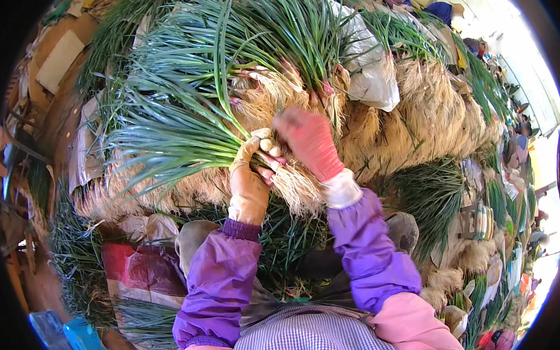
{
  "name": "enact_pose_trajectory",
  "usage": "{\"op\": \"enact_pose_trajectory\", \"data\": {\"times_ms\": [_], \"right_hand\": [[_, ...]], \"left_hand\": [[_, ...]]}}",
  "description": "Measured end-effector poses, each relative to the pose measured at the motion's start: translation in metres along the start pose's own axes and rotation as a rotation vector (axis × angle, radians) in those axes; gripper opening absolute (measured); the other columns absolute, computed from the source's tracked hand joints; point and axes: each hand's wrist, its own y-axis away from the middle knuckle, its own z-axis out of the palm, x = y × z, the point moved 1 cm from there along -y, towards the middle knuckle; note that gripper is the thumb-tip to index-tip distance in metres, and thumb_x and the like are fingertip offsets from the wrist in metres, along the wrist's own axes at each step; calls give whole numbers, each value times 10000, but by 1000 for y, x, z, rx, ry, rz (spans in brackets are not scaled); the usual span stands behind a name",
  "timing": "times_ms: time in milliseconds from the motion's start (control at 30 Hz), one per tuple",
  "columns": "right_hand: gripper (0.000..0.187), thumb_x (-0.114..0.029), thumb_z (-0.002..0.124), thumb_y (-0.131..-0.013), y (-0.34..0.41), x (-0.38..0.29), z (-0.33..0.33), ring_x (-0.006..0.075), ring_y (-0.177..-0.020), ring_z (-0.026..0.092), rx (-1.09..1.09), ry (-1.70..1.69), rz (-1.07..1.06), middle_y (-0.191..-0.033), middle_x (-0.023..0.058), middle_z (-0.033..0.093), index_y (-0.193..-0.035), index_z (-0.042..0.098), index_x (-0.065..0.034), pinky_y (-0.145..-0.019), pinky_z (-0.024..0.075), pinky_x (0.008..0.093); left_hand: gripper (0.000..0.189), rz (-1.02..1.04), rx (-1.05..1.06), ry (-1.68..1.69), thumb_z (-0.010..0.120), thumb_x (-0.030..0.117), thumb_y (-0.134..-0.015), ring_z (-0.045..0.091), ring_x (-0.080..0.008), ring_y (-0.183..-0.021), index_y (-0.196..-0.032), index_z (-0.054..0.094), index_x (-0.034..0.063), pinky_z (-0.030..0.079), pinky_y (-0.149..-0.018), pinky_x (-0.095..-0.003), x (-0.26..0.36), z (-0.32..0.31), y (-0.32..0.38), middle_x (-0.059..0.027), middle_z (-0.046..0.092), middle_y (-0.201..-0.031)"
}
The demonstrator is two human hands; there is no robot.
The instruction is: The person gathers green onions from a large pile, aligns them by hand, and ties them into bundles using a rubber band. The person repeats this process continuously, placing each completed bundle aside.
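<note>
My left hand [249,178], in a tan rubber glove, is closed around a bunch of spring onions [186,143]. Their green leaves fan out to the left. Pinkish-red bulb ends and pale roots [296,186] hang out to the right of my fist. My right hand [306,137], in a red glove, is raised just above those roots and is motion-blurred, so its fingers are unclear. Right behind it lies a heap of more spring onions [265,90] with their roots toward me.
A long row of rooted bundles [425,109] runs to the right, with a white plastic sheet [373,74] over part of it. Loose leaves [287,249] lie between my knees. A red and white sack [144,267] is at left, blue containers [84,341] lower left. People [438,12] sit farther off.
</note>
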Motion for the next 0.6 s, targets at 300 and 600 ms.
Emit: {"op": "enact_pose_trajectory", "data": {"times_ms": [300,600], "right_hand": [[360,-365,643,-764,-71,57,-104,330,-862,616,12,868,340,-983,161,649,-991,665,-87,-790,479,370],[318,-264,626,-862,17,-14,-68,95,-679,587,118,-5,31,-798,63,668,-1060,650,-16,-647,476,238]], "left_hand": [[381,-174,-369,25,513,236,-931,471,-118,-564,-1211,469,-19,503,-647,-350,17,-8,-7,53,410,-602],[306,-128,-84,-402,554,193,-894,610,-154,-584,-1097,561,-35,467,-463,-199,35,12,5,-73,632,-780]]}}
